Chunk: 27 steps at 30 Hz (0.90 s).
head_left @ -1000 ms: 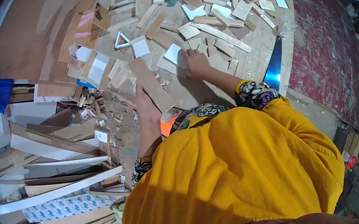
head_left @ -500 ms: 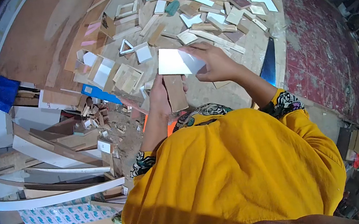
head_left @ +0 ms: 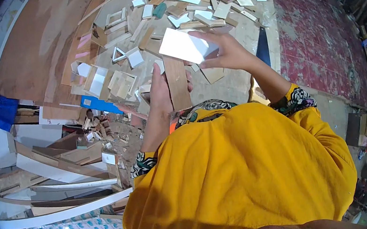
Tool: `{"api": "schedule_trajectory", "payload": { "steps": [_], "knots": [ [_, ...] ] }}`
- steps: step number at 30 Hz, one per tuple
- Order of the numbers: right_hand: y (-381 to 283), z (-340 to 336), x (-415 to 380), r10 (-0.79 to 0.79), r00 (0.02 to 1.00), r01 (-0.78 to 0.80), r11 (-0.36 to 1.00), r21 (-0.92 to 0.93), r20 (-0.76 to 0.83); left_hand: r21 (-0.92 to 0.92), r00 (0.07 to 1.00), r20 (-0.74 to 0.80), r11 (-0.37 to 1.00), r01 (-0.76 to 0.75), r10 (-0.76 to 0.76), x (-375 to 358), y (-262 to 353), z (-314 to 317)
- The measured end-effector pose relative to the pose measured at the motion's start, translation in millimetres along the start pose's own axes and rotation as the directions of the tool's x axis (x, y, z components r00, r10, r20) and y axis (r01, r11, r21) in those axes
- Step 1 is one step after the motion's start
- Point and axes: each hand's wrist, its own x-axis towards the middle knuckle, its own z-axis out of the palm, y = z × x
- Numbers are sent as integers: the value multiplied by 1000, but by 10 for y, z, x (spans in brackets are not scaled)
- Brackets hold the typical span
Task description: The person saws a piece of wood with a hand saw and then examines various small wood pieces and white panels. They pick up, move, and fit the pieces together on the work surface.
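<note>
My left hand [head_left: 159, 91] is wrapped round a brown wooden piece [head_left: 178, 84], its fingertips showing at the piece's right edge. My right hand [head_left: 228, 51] grips the right end of a white rectangular piece [head_left: 182, 44], thumb below and fingers on top. The white piece is tilted and lies across the upper end of the brown one. Whether the two are joined cannot be made out. Both are held above the wooden table, in front of my yellow top.
Scattered wood and white offcuts lie on the table [head_left: 218, 91], with a green piece [head_left: 159, 10] among them. A blue strip [head_left: 100, 104] lies at its left edge. Curved boards [head_left: 65, 212] are stacked at lower left. A dusty red surface [head_left: 314, 38] stretches along the right.
The white piece has tilted, its right end now lower, and my right hand has moved right with it. The camera view has shifted, so the table's things appear further left and higher.
</note>
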Motion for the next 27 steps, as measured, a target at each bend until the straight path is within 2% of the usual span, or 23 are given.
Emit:
{"api": "schedule_trajectory", "payload": {
  "steps": [2, 3, 7, 9, 10, 12, 13, 15, 19, 20, 23, 27],
  "knots": [
    [126, 75, -19, 154, 988, -150, 960, 234, 3, -13, 1000, -11, 1000, -1, 1, 80, -71, 8],
    [72, 29, -31, 254, 962, -273, 921, 279, 103, -27, 1000, -25, 1000, -11, 11, 119, -103, 12],
    [340, 59, -86, 343, 924, -382, 837, 392, 169, -28, 999, -38, 999, -15, 14, 262, -172, -43],
    [388, 44, -111, 519, 835, -497, 567, 657, 184, -34, 997, 33, 997, -74, 76, 326, -199, -124],
    [392, 37, -130, 526, 831, -502, 563, 657, 184, -36, 997, 34, 997, -67, 68, 356, -222, -131],
    [381, 33, -147, 615, 744, -529, 303, 792, 262, -57, 988, -115, 992, -111, 104, 402, -258, -140],
    [399, 62, -162, 616, 741, -534, 301, 790, 266, -60, 988, -119, 992, -109, 101, 436, -284, -162],
    [461, 147, -196, 579, 749, -600, 384, 702, 323, -182, 990, -93, 975, -126, 110, 496, -306, -162],
    [495, 263, -191, 493, 771, -605, 370, 705, 403, -205, 971, -177, 959, -198, 162, 527, -301, -11],
    [468, 286, -178, 492, 770, -607, 367, 705, 407, -198, 971, -182, 962, -190, 154, 528, -301, -9],
    [446, 348, -121, 495, 775, -622, 482, 617, 394, -169, 966, -218, 970, -177, 139, 552, -309, 26],
    [615, 396, -175, 532, 750, -643, 448, 621, 393, -173, 965, -234, 972, -162, 119, 587, -362, -91]
  ]
}}
